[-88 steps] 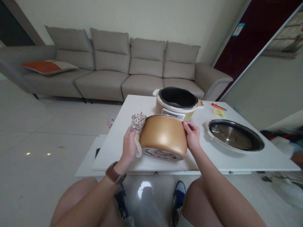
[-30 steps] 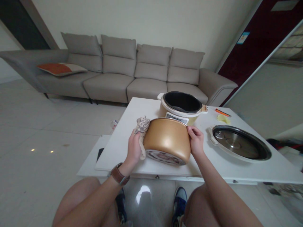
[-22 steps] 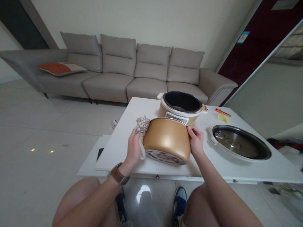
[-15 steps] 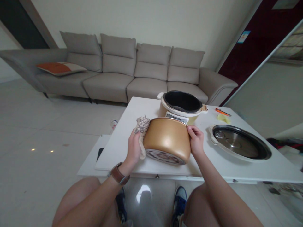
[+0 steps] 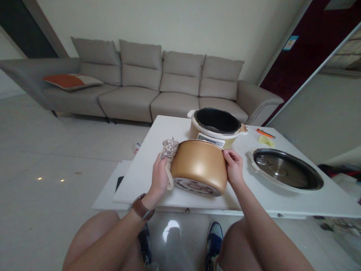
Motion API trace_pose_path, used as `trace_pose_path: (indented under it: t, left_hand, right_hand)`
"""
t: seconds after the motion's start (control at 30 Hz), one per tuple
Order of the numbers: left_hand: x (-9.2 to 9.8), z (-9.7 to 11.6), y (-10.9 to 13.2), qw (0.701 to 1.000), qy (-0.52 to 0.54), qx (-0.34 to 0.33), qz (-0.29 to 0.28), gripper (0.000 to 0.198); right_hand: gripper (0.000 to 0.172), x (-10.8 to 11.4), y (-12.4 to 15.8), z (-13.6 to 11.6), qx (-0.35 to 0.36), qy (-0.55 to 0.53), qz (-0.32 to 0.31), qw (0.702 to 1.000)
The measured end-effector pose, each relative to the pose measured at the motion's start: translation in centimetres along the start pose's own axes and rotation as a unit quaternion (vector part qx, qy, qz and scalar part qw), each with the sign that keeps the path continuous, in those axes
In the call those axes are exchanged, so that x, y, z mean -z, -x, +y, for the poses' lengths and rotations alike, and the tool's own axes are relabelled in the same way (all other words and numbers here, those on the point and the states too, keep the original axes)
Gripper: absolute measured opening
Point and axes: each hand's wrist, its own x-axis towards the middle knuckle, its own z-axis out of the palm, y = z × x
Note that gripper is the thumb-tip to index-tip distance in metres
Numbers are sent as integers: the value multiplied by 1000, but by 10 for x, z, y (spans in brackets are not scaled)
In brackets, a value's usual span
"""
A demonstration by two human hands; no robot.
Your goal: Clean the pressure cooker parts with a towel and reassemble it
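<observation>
A gold inner pot is tilted above the near part of the white table, its stained underside turned toward me. My left hand is closed on a patterned cloth pressed against the pot's left side. On the right, my right hand grips the pot's rim, thumb and fingers pinched over it. Just behind the pot stands the rice cooker body, its dark cavity facing up. The cooker's detached lid lies to the right of my right hand, inner side up. The pot's interior is hidden from me.
On the white table, an orange cutter-like tool and a yellow scrap lie beyond the lid. A grey sofa with an orange and white cushion stands behind. My knees are close to the table's front edge.
</observation>
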Motion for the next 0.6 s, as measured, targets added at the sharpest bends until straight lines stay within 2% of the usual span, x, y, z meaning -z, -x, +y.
trace_pose_path:
  t: [0.17, 0.3, 0.47, 0.6]
  left_hand:
    - [-1, 3, 3, 1000, -3, 9, -12, 36]
    - [-2, 7, 9, 1000, -26, -3, -17, 35]
    - [-4, 9, 13, 998, -18, -14, -52, 34]
    - [-7, 3, 9, 1000, 4, 21, -8, 36]
  right_hand:
    - [27, 4, -4, -14, 34, 41, -25, 998]
    - [27, 5, -5, -27, 50, 89, -71, 992]
    - [45, 5, -4, -25, -3, 71, -71, 995]
    - [50, 7, -3, -20, -31, 36, -64, 997]
